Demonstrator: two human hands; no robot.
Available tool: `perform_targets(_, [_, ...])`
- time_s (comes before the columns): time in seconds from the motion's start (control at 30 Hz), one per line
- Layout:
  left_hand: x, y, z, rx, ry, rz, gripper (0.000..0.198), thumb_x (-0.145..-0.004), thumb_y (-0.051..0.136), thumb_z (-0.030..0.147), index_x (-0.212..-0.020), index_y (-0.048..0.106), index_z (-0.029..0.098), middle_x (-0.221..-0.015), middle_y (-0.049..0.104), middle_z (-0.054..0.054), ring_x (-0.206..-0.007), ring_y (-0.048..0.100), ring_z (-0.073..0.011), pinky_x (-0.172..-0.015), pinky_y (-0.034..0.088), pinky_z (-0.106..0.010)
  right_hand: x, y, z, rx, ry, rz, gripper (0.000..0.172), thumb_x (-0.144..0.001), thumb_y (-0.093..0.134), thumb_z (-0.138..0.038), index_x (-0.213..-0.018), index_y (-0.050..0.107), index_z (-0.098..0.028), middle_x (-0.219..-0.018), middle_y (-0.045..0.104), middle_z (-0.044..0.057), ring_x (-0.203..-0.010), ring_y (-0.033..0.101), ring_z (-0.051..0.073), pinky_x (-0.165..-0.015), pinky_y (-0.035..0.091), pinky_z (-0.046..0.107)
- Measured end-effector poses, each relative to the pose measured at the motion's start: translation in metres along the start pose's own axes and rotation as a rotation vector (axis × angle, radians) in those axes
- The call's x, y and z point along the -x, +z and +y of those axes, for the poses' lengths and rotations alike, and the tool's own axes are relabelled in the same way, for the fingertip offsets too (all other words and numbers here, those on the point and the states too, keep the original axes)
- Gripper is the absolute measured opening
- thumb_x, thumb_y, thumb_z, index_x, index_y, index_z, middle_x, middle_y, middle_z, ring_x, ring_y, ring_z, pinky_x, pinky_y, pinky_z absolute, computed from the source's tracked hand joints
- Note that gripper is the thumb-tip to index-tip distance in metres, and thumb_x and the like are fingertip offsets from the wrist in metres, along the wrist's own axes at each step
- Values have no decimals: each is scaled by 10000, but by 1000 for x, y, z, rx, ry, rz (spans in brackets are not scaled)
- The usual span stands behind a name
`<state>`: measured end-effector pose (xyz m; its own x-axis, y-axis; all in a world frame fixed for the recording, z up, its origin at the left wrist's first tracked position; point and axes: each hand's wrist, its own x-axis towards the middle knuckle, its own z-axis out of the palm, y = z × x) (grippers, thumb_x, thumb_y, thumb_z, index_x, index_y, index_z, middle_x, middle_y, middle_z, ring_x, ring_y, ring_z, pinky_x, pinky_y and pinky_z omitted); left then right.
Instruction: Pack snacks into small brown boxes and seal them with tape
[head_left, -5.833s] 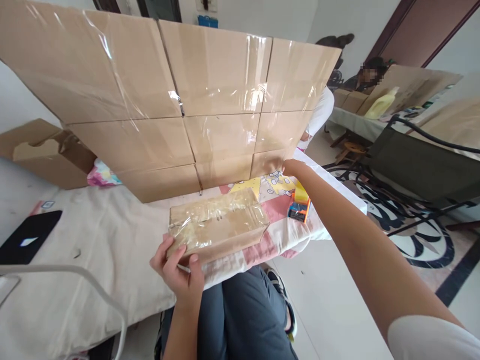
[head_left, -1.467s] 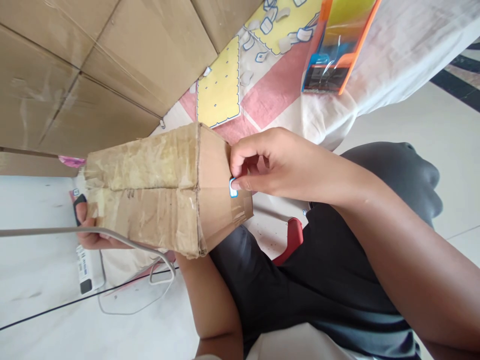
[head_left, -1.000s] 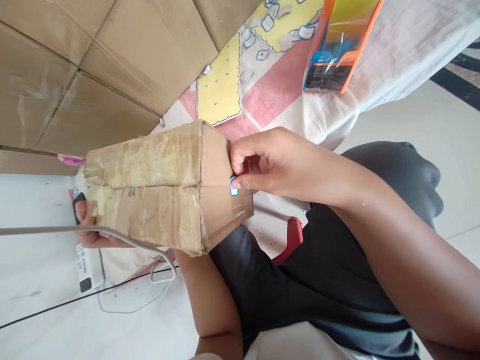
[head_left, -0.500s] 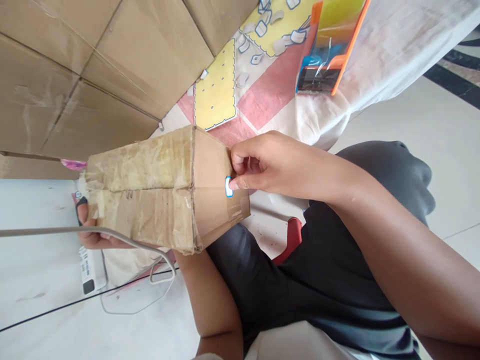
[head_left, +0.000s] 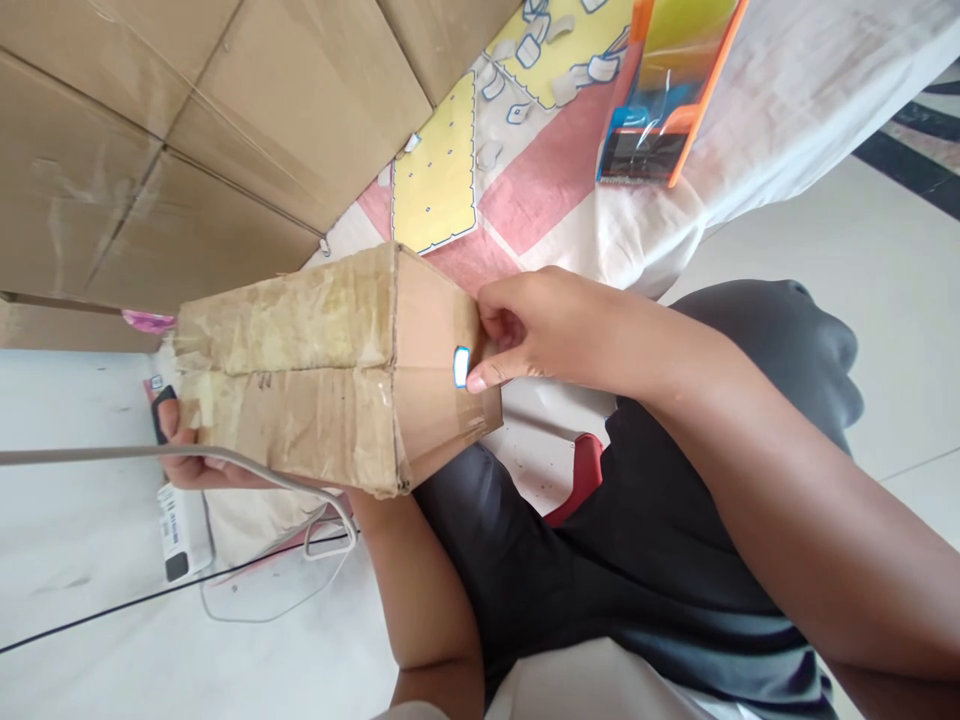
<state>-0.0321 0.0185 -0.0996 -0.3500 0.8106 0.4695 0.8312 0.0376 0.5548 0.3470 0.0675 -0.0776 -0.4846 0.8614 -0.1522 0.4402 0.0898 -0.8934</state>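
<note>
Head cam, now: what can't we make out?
All in the head view:
- Left hand: partly hidden by the cardboard box and gray cable.
- Right hand: curled fingertips hidden by the hand itself; their contact unclear.
- Box's inside: hidden by its walls.
- Blue-edged sticker: any print washed out.
- Orange-edged package: top cut off by the upper edge.
- White device: lettering too small.

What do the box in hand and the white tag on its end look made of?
Box: brown cardboard, mostly matte, with worn edges; the wrinkled, glossy tape on it is probably plastic. Tag: likely paper, from its flat, thin look; smooth, white, blue-edged, but plastic is possible.
</note>
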Motion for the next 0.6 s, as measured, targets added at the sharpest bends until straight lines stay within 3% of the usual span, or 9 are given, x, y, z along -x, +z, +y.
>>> perform_targets(0.23, [0, 21, -9, 49, 189, 233, 453, -939, 129, 642, -1195, 233, 284, -1586, 360, -93, -1536, 311, -182, -1241, 302, -469, 0, 0, 4, 66, 46, -14, 452, -721, 824, -564, -811, 559, -210, -838, 587, 37, -797, 549, 195, -625, 340, 313])
perform_targets(0.33, [-5, 27, -18, 113, 195, 267, 433, -934, 138, 638, -1173, 238, 291, -1574, 382, -79, -1532, 321, -189, -1218, 340, -453, 1, -1, 4, 57, 18, -17, 445, -726, 821, -554, -803, 552, -209, -841, 596, 29, -783, 542, 181, -618, 337, 307])
perform_targets(0.47, [-8, 40, -20, 144, 291, 407, 449, -923, 89, 642, -1169, 222, 291, -1519, 428, -98, -1492, 393, -179, -1208, 360, -448, 2, -4, 2, 12, 5, -56, 439, -753, 793, -569, -816, 553, -206, -828, 597, 20, -771, 525, 167, -620, 335, 298])
perform_targets(0.6, [-7, 49, -15, 184, 320, 448, 368, -977, 74, 525, -1210, 221, 281, -1510, 421, -117, -1472, 424, -164, -1179, 396, -457, 1, -4, 0, -19, -13, -29, 443, -765, 781, -577, -807, 548, -202, -798, 576, 11, -746, 504, 156, -618, 325, 300])
